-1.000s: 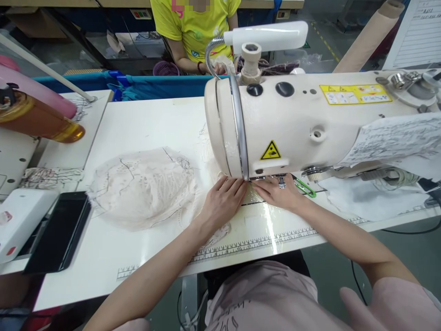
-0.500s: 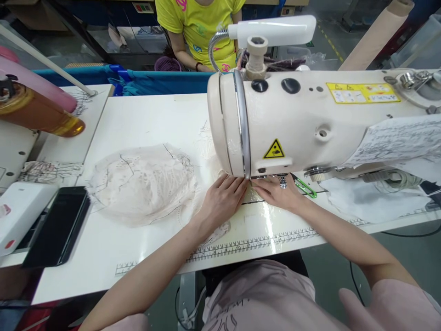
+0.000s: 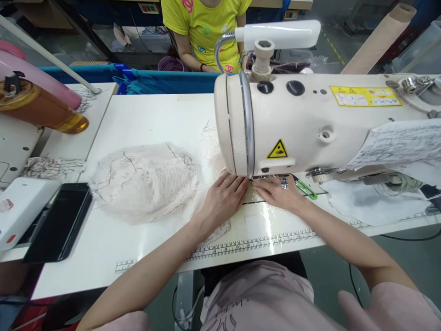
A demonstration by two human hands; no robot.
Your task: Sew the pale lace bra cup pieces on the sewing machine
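Sheer cream lace fabric point(image 3: 222, 230) runs beneath my left hand point(image 3: 223, 195), whose fingers lie flat and close together on it. Their tips reach the lower edge of the sewing machine head point(image 3: 234, 126). My right hand point(image 3: 279, 191) rests on the machine bed just right of it, fingers stretched toward the left fingertips. The needle area and any cloth at the right fingertips are hidden. Green-handled thread snips point(image 3: 306, 189) show beside my right hand; whether it touches them I cannot tell. A larger gathered lace piece point(image 3: 146, 181) is spread on the table to the left.
A black phone point(image 3: 58, 223) and a white device point(image 3: 25, 211) sit at the left. Behind them lean an amber bottle point(image 3: 41, 108) and a pink one point(image 3: 44, 76). White cloth point(image 3: 375, 200) lies at right. A person in a yellow top point(image 3: 206, 34) sits across the table.
The view has shifted slightly, so the machine and background appear a little farther right. Both hands keep nearly the same place at the machine head.
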